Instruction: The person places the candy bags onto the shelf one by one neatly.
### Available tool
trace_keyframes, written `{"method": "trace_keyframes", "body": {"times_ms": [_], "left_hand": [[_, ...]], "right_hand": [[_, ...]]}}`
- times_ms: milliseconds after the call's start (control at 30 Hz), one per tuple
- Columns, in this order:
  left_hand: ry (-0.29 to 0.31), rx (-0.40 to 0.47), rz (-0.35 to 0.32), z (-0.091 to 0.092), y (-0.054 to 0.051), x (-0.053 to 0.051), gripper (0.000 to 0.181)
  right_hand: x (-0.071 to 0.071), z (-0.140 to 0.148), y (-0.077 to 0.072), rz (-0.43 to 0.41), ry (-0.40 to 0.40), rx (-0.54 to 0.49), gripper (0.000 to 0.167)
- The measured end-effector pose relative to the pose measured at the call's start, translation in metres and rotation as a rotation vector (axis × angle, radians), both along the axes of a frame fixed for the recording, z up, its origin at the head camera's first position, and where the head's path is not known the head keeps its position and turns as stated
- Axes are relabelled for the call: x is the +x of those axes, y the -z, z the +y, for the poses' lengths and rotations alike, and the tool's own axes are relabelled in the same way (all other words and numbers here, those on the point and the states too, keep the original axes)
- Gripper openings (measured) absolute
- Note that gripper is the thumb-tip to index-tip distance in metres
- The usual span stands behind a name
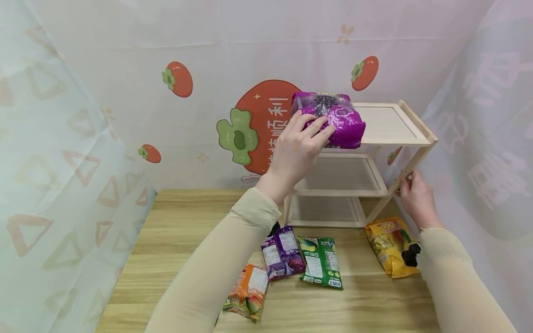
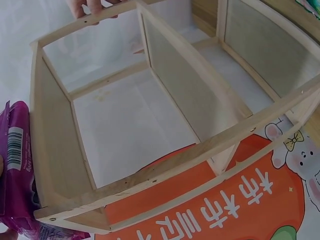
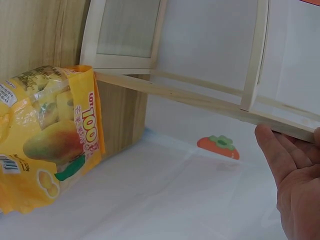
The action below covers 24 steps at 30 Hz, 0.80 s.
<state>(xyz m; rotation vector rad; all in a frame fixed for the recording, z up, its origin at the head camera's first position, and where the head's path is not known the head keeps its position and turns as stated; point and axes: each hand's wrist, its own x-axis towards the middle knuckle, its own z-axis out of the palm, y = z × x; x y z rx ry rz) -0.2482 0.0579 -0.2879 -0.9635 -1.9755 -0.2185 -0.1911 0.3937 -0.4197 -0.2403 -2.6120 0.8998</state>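
A purple bag (image 1: 347,121) with berries printed on it rests at the left end of the top shelf of a wooden rack (image 1: 391,121). My left hand (image 1: 297,145) lies on its near left side, fingers spread over the wrapping. The left wrist view shows the purple bag (image 2: 17,165) against the rack's top panel. At the rack's right side, my right hand (image 1: 418,199) holds the upright post; in the right wrist view the hand (image 3: 300,175) has its fingers and thumb around the wooden post (image 3: 200,102).
On the wooden table (image 1: 187,222) lie an orange bag (image 1: 250,291), a purple bag (image 1: 283,253) and a green bag (image 1: 320,261) in front of the rack. A yellow mango bag (image 1: 389,245) lies by the rack's right foot, below my right forearm. Printed cloth walls surround the table.
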Motion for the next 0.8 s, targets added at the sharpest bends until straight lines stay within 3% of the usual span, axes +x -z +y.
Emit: {"method": "trace_keyframes", "body": {"times_ms": [233, 800], "left_hand": [[-0.009, 0.005, -0.011, 0.003, 0.0, -0.006, 0.027], [-0.013, 0.001, -0.14, 0.008, -0.003, -0.012, 0.029]], "right_hand": [[-0.001, 0.0, 0.001, 0.011, 0.005, 0.013, 0.038], [0.0, 0.0, 0.001, 0.017, 0.006, 0.023, 0.036]]}}
